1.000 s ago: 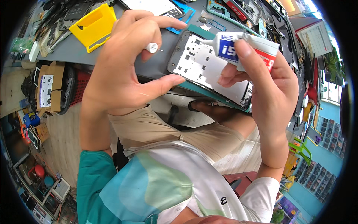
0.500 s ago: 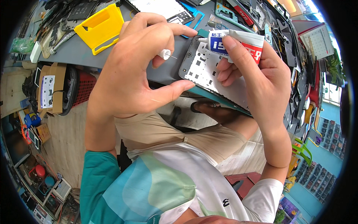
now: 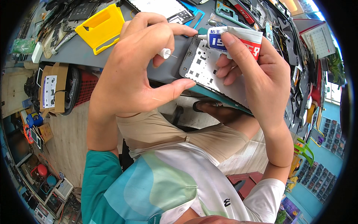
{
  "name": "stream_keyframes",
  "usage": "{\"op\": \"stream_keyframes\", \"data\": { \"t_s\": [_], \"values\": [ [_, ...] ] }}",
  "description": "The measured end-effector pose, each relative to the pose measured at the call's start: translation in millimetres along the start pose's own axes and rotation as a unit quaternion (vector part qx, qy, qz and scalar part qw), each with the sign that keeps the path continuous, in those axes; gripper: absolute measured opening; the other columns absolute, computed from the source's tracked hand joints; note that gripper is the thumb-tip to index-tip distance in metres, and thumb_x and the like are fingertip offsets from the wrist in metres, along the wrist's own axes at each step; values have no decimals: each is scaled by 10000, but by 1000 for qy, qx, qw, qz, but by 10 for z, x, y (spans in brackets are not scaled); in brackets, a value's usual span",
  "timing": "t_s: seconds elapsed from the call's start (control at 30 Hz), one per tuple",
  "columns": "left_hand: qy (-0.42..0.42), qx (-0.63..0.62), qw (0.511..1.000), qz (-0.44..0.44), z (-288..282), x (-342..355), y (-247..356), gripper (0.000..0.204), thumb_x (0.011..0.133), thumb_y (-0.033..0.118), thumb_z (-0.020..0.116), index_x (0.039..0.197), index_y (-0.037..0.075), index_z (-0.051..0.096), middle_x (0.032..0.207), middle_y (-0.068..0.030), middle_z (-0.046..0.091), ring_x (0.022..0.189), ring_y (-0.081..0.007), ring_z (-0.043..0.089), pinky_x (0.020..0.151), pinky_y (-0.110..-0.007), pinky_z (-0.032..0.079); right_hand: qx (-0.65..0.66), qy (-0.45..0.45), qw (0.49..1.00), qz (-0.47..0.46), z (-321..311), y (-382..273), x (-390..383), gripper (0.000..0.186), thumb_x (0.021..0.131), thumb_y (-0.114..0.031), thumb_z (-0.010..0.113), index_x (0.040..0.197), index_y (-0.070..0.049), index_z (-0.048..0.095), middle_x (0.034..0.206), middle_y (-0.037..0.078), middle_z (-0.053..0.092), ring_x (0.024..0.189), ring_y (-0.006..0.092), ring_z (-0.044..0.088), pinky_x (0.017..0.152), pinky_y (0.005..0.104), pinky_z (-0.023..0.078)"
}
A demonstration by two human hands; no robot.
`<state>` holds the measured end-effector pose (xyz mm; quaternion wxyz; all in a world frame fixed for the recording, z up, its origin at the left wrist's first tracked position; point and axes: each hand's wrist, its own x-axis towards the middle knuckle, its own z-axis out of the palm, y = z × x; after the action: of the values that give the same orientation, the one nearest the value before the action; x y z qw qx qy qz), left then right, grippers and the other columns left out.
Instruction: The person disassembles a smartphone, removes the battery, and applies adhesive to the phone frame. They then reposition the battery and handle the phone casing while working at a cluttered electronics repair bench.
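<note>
My left hand (image 3: pixel 140 69) keeps a small white cap with a thin needle (image 3: pixel 165 53) in its curled fingers. Its index finger and thumb reach apart on either side of the near-left end of a phone frame (image 3: pixel 197 69); whether they touch it I cannot tell. The frame is flat, dark-edged and white inside with many cut-outs. Above it, my right hand (image 3: pixel 261 71) pinches a white, blue and red glue tube (image 3: pixel 217 38) between thumb and fingers. The tube's uncapped nozzle (image 3: pixel 202 37) points left, close to the frame's top corner. My right hand hides part of the frame.
A yellow plastic holder (image 3: pixel 100 28) lies on the grey bench (image 3: pixel 80 52) to the left. Another phone frame (image 3: pixel 164 9) lies behind. Piled phone parts crowd both sides. Below the bench's left edge stand a cardboard box (image 3: pixel 59 80) and a red basket (image 3: pixel 86 86).
The glue tube has tilted a little and its nozzle has shifted slightly left and up. My left hand keeps the same pose with the cap. The whole view has shifted slightly.
</note>
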<state>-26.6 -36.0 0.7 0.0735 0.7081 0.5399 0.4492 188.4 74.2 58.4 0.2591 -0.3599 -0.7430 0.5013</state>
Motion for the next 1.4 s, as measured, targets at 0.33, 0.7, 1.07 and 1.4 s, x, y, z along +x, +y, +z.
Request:
{"op": "stream_keyframes", "data": {
  "t_s": [0.33, 0.7, 1.07, 1.4],
  "values": [
    [1, -1, 1000, 1, -1, 0, 5, 590, 624, 154, 951, 890, 106, 427, 1273, -204, 787, 1106, -362, 558, 976, -426, 477, -3, -2, 1000, -3, 1, 16, 4, 264, 1082, -215, 742, 1187, 27, 748, 863, 90, 771, 698, 100, 696, 624, 235, 539],
    [-2, -3, 1000, -11, -5, -11, 23, 604, 623, 135, 958, 892, 110, 418, 1294, -193, 784, 1133, -371, 553, 1004, -437, 471, -19, -11, 1000, -19, -4, 26, -14, 257, 1086, -212, 736, 1199, 17, 756, 857, 72, 769, 707, 86, 691, 636, 229, 538],
    [-1, -5, 1000, -11, 6, -5, 20, 605, 627, 146, 959, 890, 113, 416, 1296, -191, 785, 1134, -366, 557, 1010, -435, 472, -28, -12, 999, -27, -8, 24, -16, 250, 1080, -203, 740, 1196, 18, 764, 833, 58, 765, 693, 82, 687, 638, 230, 541],
    [5, -10, 1000, -16, 23, -3, 18, 600, 622, 145, 957, 871, 114, 412, 1291, -183, 788, 1129, -354, 561, 990, -417, 475, -29, -13, 999, -38, -7, 24, -19, 251, 1074, -212, 751, 1170, 19, 767, 814, 48, 759, 688, 77, 685, 634, 230, 547]
  ]
}}
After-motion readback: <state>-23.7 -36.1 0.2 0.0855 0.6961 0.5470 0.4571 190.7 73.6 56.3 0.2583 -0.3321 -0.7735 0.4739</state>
